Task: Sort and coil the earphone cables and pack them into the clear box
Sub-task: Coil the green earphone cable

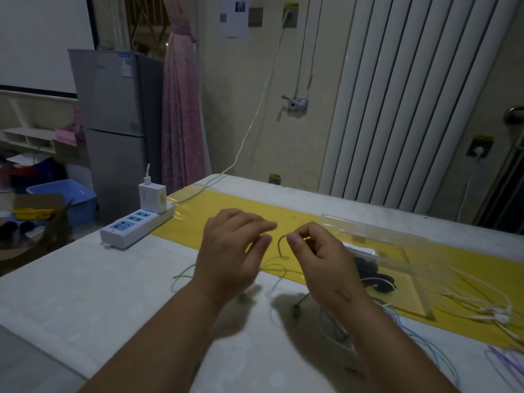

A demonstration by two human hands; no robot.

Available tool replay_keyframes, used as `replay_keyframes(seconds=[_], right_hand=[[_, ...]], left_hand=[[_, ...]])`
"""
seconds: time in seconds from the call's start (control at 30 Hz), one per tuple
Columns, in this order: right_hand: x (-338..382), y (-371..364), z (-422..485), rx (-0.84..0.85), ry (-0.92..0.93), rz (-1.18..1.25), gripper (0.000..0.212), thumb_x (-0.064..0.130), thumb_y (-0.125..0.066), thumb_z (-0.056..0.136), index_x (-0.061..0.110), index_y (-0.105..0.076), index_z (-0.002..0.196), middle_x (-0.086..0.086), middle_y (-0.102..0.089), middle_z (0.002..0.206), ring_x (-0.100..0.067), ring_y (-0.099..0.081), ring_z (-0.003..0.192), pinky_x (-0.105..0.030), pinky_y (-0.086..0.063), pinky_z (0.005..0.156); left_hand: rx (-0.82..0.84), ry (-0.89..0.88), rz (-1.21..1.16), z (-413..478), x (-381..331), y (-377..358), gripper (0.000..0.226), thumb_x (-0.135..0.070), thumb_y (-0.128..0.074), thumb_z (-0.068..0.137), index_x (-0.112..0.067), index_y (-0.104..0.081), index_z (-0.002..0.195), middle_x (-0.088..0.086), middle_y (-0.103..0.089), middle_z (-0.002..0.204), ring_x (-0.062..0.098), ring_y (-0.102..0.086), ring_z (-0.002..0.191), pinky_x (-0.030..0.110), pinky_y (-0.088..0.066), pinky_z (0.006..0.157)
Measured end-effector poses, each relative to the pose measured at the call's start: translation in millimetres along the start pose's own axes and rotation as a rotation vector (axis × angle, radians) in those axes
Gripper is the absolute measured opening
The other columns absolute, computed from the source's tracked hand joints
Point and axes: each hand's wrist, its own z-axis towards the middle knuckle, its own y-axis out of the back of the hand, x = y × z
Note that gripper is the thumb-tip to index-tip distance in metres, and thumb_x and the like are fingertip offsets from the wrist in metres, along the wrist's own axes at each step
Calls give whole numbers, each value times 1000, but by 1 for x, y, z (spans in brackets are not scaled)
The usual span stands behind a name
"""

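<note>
2 hands are up over the table (85,293) at the centre of the frame. The right hand (320,256) pinches 1 green earphone cable (280,248) between thumb and forefinger near the cable's upper end. The left hand (232,251) hangs just beside it with its fingers loosely spread, clamped on nothing that shows, and it is slightly blurred. The rest of the green cable trails down onto the table under both hands, and the wrists hide part of it. 1 clear box (382,245) lies open at right of centre on the yellow strip (226,217), just behind the right hand, with 1 dark coil (365,265) inside it. To the right of the box lies 1 loose white earphone set (493,313). 1 blue cable (425,344) runs toward the lower right, and 1 purple cable (507,361) lies in the lower right corner. At left of centre, 1 power strip (136,228) sits on the table edge with 1 white charger (152,197) plugged in. Behind stand 1 grey fridge (119,123) at upper left, 1 pink curtain (181,109) beside it, and 1 white radiator (411,95) at upper right.
</note>
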Motion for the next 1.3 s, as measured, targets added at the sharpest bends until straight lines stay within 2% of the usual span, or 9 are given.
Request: replay_keyframes(seconds=[0.33, 0.5, 0.6, 0.7, 0.8, 0.97, 1.07, 1.2, 1.3], right_hand=[[3, 1, 1, 89, 41, -27, 20, 33, -58, 93, 24, -62, 77, 7, -48, 59, -4, -40, 56, -31, -36, 57], [3, 16, 4, 64, 17, 54, 17, 11, -64, 83, 11, -58, 67, 12, -45, 51, -5, -37, 50, -26, -33, 53], [1, 26, 9, 34, -10, 166, 10, 17, -59, 74, 12, -57, 66, 10, -45, 49, -7, -37, 46, -26, -30, 51], [0, 29, 11, -16, -17, 153, 14, 17, -64, 86, 16, -63, 72, 4, -56, 55, -8, -49, 50, -29, -38, 55], [-1, 27, 11, -70, -7, 65, 15, 23, -61, 93, 20, -61, 79, 0, -57, 57, -13, -54, 52, -35, -44, 56], [-5, 23, 10, -77, -37, 123, 22, 28, -54, 97, 26, -53, 75, 12, -42, 51, -15, -37, 49, -31, -32, 52], [-2, 18, 9, -43, -49, 158, 19, 23, -51, 97, 24, -55, 78, 12, -42, 55, -14, -37, 55, -32, -33, 55], [0, 10, 5, -47, 18, 95, 17, 25, -50, 98, 26, -55, 82, 14, -43, 57, -9, -37, 56, -34, -36, 57], [-2, 7, 3, -58, 40, 41, 17, 27, -50, 98, 27, -53, 82, 14, -44, 56, -7, -36, 55, -35, -35, 58]], left_hand=[[168, 3, 2, -2, 0, -8, 22, -37, -54, 87, -23, -70, 86, -11, -67, 77, 17, -56, 77, 39, -45, 66], [-55, 365, -148, -1, 7, -2, 15, -20, -49, 90, -17, -63, 84, -9, -65, 75, 14, -55, 68, 35, -43, 61], [-225, 641, -285, 0, 13, 4, 18, -11, -45, 96, -18, -59, 87, -13, -69, 75, 13, -58, 64, 31, -46, 59], [-350, 838, -405, 6, 13, 8, 19, -12, -46, 98, -20, -59, 87, -7, -65, 64, 7, -50, 52, 21, -39, 50], [-371, 883, -393, 8, 9, 10, 20, -17, -48, 98, -25, -58, 83, -4, -58, 63, 1, -47, 50, 23, -36, 52], [-236, 849, -314, 5, 13, 10, 21, -22, -57, 93, -21, -62, 73, -1, -63, 62, 14, -56, 63, 30, -40, 61], [-161, 848, -348, 3, 13, 7, 9, -18, -61, 88, -25, -66, 83, -2, -68, 72, 19, -61, 73, 36, -46, 67], [-84, 585, -284, -1, 13, 10, 65, -11, -53, 60, -32, -52, 122, -18, -57, 107, 10, -53, 98, 29, -44, 77], [3, 358, -339, -1, 7, 6, 68, -11, -51, 52, -31, -56, 117, -21, -55, 113, 10, -51, 107, 25, -39, 88]])
